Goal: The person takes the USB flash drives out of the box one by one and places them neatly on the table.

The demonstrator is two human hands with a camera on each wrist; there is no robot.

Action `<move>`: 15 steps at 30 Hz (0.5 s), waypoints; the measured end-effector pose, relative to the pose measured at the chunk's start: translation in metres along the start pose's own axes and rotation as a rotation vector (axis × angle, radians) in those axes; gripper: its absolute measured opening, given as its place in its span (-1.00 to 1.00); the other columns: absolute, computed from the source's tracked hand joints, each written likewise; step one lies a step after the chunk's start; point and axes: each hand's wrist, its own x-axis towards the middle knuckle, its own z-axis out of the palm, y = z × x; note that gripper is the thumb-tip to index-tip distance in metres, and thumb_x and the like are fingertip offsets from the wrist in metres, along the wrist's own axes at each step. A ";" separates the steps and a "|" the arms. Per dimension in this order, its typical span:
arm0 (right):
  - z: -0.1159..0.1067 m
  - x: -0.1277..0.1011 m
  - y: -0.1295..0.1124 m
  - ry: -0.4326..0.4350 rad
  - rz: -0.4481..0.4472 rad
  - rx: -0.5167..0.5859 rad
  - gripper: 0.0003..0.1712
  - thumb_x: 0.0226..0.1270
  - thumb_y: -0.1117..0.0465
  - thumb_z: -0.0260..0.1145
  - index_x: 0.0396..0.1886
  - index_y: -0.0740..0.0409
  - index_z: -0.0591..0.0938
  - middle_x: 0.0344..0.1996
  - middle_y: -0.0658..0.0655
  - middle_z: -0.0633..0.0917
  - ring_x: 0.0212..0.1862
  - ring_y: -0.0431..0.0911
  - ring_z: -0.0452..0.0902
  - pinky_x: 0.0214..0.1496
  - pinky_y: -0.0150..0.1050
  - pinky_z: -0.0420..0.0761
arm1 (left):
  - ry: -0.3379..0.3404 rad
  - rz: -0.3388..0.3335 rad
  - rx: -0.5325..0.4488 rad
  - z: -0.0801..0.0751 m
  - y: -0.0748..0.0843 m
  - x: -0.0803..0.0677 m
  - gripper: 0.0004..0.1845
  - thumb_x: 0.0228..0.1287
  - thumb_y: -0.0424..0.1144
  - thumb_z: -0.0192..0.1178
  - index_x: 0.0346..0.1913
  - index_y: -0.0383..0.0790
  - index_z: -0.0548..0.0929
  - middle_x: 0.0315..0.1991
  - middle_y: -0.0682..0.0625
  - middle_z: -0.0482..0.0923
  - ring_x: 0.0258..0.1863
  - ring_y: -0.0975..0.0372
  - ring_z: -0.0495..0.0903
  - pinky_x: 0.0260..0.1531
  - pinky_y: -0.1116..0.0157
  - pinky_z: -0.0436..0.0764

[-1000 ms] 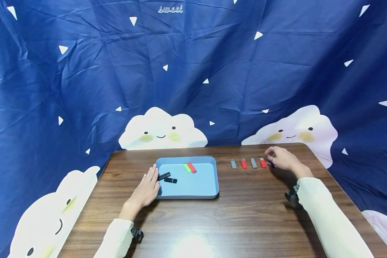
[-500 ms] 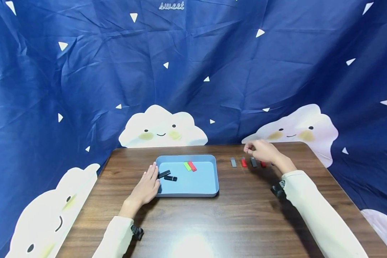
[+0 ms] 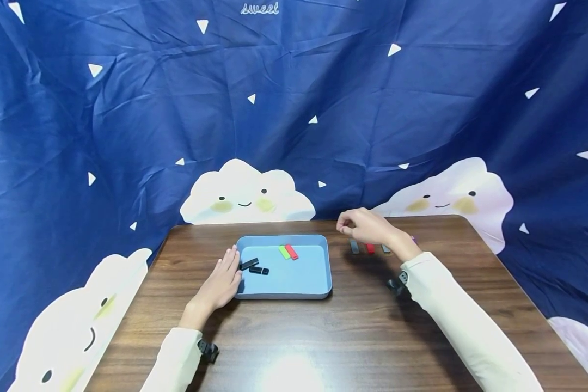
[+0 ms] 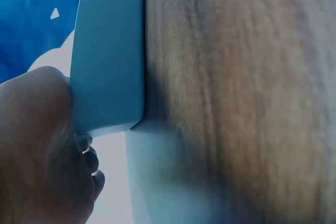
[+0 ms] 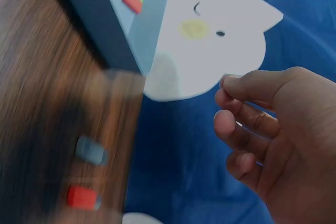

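Note:
My left hand [image 3: 221,280] rests with straight fingers against the left wall of a blue tray [image 3: 284,296]. Two black USB sticks [image 3: 259,270] lie at the tray's left, and a green USB stick [image 3: 284,252] touches a red USB stick [image 3: 292,252] near its back. My right hand [image 3: 367,226] hovers over a row on the table; its fingers are loosely curled, thumb and index tips meeting with nothing visible between them. Below it are a grey USB stick [image 5: 90,150] and a red one [image 5: 83,198]. Farther right, a second grey stick [image 3: 386,249] and a purple one [image 3: 414,239] show partly.
The brown wooden table [image 3: 294,332] has its back edge close behind the tray and the row. A blue curtain [image 3: 294,109] with white clouds hangs behind it. Glare marks the table's front middle.
My right hand has moved left along the row, away from the purple USB stick, which stays on the table. My left hand and the tray keep their place.

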 end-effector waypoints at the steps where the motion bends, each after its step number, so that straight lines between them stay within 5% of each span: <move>1: 0.001 0.003 -0.004 -0.004 -0.010 -0.001 -0.92 0.47 0.18 0.38 -0.26 -0.08 0.76 -0.28 -0.10 0.77 -0.20 -0.15 0.61 -0.06 -0.09 0.64 | -0.001 0.000 0.003 0.000 0.000 0.000 -0.33 0.70 -0.19 -0.17 0.65 -0.53 0.08 0.74 -0.34 -0.11 0.73 -0.22 -0.06 0.68 -0.23 0.05; 15: 0.017 0.037 -0.046 -0.065 -0.087 -0.032 -0.89 0.55 0.11 0.34 -0.19 -0.09 0.78 -0.29 -0.13 0.76 -0.31 -0.21 0.58 -0.21 -0.18 0.62 | 0.007 -0.009 0.017 -0.002 0.005 -0.004 -0.35 0.70 -0.21 -0.16 0.65 -0.53 0.10 0.74 -0.33 -0.09 0.72 -0.23 -0.03 0.67 -0.24 0.09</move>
